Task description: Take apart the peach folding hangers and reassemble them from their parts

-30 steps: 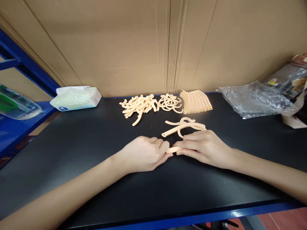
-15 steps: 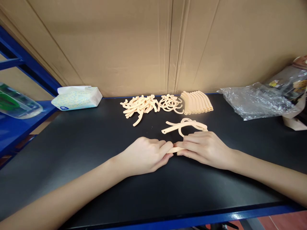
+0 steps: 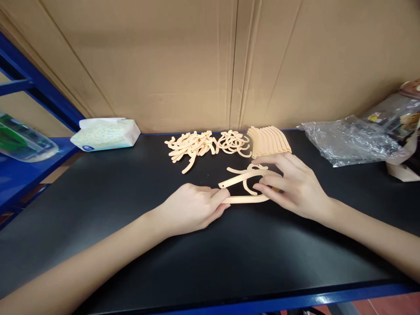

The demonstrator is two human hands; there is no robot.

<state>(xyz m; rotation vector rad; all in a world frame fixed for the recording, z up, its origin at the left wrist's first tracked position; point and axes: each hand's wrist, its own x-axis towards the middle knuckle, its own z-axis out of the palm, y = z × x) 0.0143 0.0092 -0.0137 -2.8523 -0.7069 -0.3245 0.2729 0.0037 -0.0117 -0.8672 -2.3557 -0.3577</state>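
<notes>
My left hand (image 3: 198, 205) is closed on one end of a beige plastic hanger arm (image 3: 246, 199), a slim curved bar. The bar runs right, and its far end passes under my right hand (image 3: 292, 188). That hand has its fingers spread apart; whether a fingertip touches the bar I cannot tell. Just behind lies another hanger arm (image 3: 238, 178) with a small hole at its left end, partly covered by my right fingers. A thin curved hook (image 3: 247, 187) and a short beige piece (image 3: 234, 169) lie around it on the black table.
Along the cardboard backing are a loose pile of short beige pieces (image 3: 193, 146), a heap of hooks (image 3: 232, 142) and a neat row of hanger arms (image 3: 271, 139). A tissue pack (image 3: 106, 133) stands at left, a clear plastic bag (image 3: 351, 140) at right. Blue shelf framing (image 3: 19, 168) borders the left.
My right hand has let go near the left hand, moved right and back, and spread its fingers. More of the held hanger arm shows. My left hand has shifted slightly left.
</notes>
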